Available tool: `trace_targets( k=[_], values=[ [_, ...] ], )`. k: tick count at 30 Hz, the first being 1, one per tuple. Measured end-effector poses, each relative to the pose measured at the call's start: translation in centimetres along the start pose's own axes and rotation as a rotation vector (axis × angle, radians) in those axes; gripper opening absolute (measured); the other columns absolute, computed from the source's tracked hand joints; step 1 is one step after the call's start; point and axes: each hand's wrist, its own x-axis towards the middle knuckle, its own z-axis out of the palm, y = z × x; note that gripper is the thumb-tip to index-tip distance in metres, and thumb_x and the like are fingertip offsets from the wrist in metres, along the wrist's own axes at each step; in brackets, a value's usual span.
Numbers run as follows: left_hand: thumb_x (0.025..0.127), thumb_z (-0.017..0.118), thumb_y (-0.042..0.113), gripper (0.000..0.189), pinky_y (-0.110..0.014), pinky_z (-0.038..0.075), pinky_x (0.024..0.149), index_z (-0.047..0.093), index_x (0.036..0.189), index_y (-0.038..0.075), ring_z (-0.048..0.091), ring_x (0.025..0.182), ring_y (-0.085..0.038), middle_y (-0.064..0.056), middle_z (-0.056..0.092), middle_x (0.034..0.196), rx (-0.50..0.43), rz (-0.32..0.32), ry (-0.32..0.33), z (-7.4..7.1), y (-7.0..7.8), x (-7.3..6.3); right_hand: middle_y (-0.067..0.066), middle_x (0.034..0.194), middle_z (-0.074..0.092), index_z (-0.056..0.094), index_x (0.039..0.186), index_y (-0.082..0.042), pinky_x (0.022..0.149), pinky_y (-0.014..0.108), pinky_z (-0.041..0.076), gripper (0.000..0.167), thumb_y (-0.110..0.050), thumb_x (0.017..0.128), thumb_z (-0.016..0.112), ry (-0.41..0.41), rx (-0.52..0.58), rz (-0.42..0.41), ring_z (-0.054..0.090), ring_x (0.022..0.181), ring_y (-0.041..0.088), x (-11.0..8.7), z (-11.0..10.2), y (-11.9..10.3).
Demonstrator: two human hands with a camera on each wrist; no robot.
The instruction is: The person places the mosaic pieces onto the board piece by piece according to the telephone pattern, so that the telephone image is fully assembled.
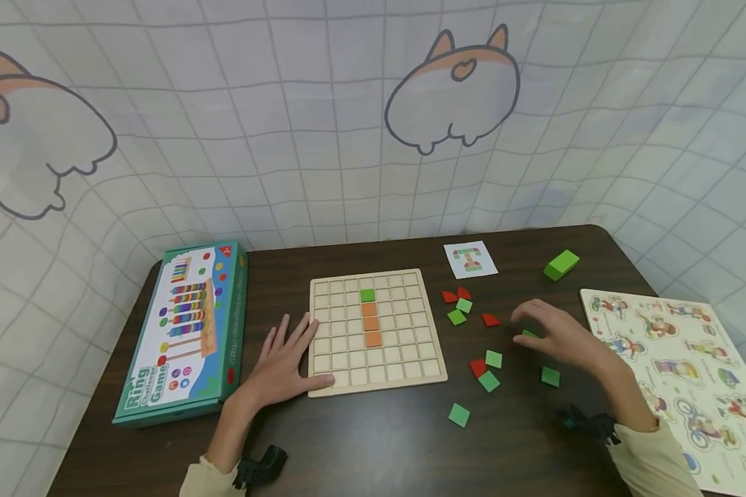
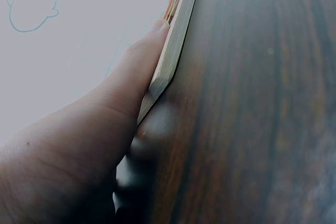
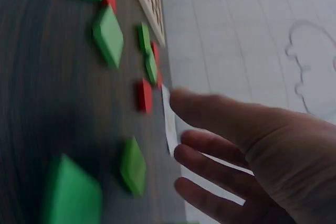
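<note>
A wooden grid board (image 1: 404, 353) lies on the dark table, with one green square tile (image 1: 367, 295) above a column of orange tiles (image 1: 371, 323). My left hand (image 1: 278, 369) rests spread at its left edge, thumb over the near corner; the left wrist view shows the thumb (image 2: 139, 59) along the board's side. Over the table right of the board, my right hand (image 1: 559, 335) hovers with relaxed, slightly bent fingers and nothing between them. Partly covered below it lies a green tile (image 1: 528, 334), also visible in the right wrist view beneath the fingertips.
Several loose green tiles (image 1: 459, 415) and red quarter-round tiles (image 1: 490, 319) lie between board and right hand. A pattern card (image 1: 486, 259) and a green block (image 1: 561, 265) are behind. A game box (image 1: 224, 386) stands left; a picture board (image 1: 677, 407) lies right.
</note>
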Motion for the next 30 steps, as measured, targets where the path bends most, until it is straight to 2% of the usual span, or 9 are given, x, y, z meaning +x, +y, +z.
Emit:
trace_targets(
  k=[4,10,21,30],
  values=[
    [0.078,0.066,0.066,0.105,-0.063,0.0,0.118,0.015,0.158,0.02,-0.002,0.151,-0.042,-0.006,0.01,0.165,0.013,0.0,-0.016,0.1,0.0,0.2,0.001,0.102,0.06,0.063,0.1,-0.01,0.077,0.038,0.052,0.026,-0.017,0.08,0.078,-0.036,0.023,0.04,0.061,0.093,0.023,-1.1,-0.7,1.4],
    [0.077,0.067,0.066,0.106,-0.062,-0.001,0.119,0.015,0.158,0.021,-0.003,0.151,-0.041,-0.005,0.01,0.165,0.018,-0.016,-0.022,0.1,-0.2,0.1,-0.002,0.092,0.056,0.061,0.087,-0.014,0.07,0.032,0.05,0.021,-0.022,0.08,0.079,-0.103,0.069,0.078,0.058,0.083,0.017,-1.2,-1.0,2.1],
    [0.078,0.067,0.065,0.105,-0.064,0.001,0.118,0.016,0.157,0.02,-0.001,0.151,-0.043,-0.007,0.011,0.165,0.008,0.001,-0.011,0.3,0.1,0.1,-0.002,0.088,0.055,0.061,0.087,-0.015,0.066,0.03,0.047,0.02,-0.019,0.08,0.079,-0.151,0.01,0.084,0.052,0.078,0.009,-1.0,-0.4,2.7],
    [0.078,0.067,0.066,0.104,-0.062,0.0,0.119,0.016,0.157,0.021,-0.002,0.151,-0.041,-0.006,0.01,0.165,0.019,-0.014,-0.016,0.0,0.0,0.1,-0.005,0.086,0.056,0.061,0.087,-0.013,0.066,0.029,0.049,0.018,-0.014,0.08,0.078,-0.126,0.011,0.017,0.055,0.076,0.009,-0.6,0.1,2.9]
  ],
)
